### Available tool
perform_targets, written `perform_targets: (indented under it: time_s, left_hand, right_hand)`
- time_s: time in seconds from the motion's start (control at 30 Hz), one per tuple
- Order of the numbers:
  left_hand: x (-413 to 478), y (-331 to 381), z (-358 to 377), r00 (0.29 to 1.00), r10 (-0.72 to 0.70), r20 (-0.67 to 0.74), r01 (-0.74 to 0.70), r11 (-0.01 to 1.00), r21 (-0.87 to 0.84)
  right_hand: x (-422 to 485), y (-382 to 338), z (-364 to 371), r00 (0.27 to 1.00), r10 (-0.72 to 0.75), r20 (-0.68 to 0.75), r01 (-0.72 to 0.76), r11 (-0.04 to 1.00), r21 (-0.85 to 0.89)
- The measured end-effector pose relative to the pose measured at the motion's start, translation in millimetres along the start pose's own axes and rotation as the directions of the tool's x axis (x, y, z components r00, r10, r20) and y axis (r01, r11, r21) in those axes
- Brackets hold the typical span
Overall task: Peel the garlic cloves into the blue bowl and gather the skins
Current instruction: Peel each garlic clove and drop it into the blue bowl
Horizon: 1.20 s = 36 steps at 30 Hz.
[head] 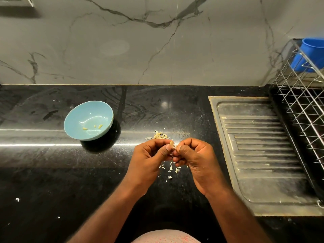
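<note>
A light blue bowl (88, 120) sits on the black counter at the left, with three small peeled garlic pieces (93, 127) inside. My left hand (149, 160) and my right hand (194, 158) meet above the counter's middle, both pinching one garlic clove (172, 144) between thumbs and fingertips. A small heap of unpeeled cloves (160, 135) lies just beyond my hands. Loose white skins (172, 170) are scattered on the counter below and between my hands.
A steel sink drainboard (259, 151) fills the right side. A wire dish rack (301, 95) with a blue cup (310, 55) stands at the far right. A marble wall backs the black counter (52, 172). Stray skin flecks (17, 199) lie at the left front.
</note>
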State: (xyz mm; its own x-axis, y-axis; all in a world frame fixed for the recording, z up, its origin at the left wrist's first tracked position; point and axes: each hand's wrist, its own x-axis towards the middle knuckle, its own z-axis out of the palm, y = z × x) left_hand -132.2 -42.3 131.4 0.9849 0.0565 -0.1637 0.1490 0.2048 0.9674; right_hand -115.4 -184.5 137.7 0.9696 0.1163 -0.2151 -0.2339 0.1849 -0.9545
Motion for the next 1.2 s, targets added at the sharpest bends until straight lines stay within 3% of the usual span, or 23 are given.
perform_targets:
  time_s: [0.17, 0.27, 0.33, 0.43, 0.53, 0.77, 1.2]
  left_hand:
    - [1, 4, 0, 0.984, -0.177, -0.017, 0.167, 0.952, -0.256]
    - [2, 6, -1, 0.979, -0.206, -0.013, 0.191, 0.928, -0.319]
    - [2, 7, -1, 0.979, -0.203, -0.015, 0.188, 0.93, -0.316]
    - [2, 6, -2, 0.983, -0.182, -0.022, 0.169, 0.948, -0.271]
    - [2, 3, -4, 0.989, -0.143, -0.04, 0.133, 0.972, -0.193]
    - [2, 2, -3, 0.995, -0.084, -0.061, 0.078, 0.993, -0.092]
    - [-1, 1, -4, 0.997, 0.075, -0.023, -0.07, 0.984, 0.164]
  right_hand:
    - [-2, -1, -1, 1.0, 0.001, 0.021, -0.001, 1.0, 0.019]
    - [-2, -2, -4, 1.0, -0.028, 0.006, 0.028, 1.0, -0.014]
    - [-1, -1, -5, 0.997, -0.067, -0.038, 0.062, 0.992, -0.11]
    - [4, 2, -13, 0.984, -0.165, -0.074, 0.119, 0.898, -0.423]
    - [7, 3, -17, 0.991, -0.129, -0.022, 0.095, 0.829, -0.551]
    - [6, -2, -16, 0.979, -0.196, -0.061, 0.145, 0.872, -0.467]
    - [4, -3, -9, 0.999, 0.009, 0.038, -0.004, 0.989, -0.149]
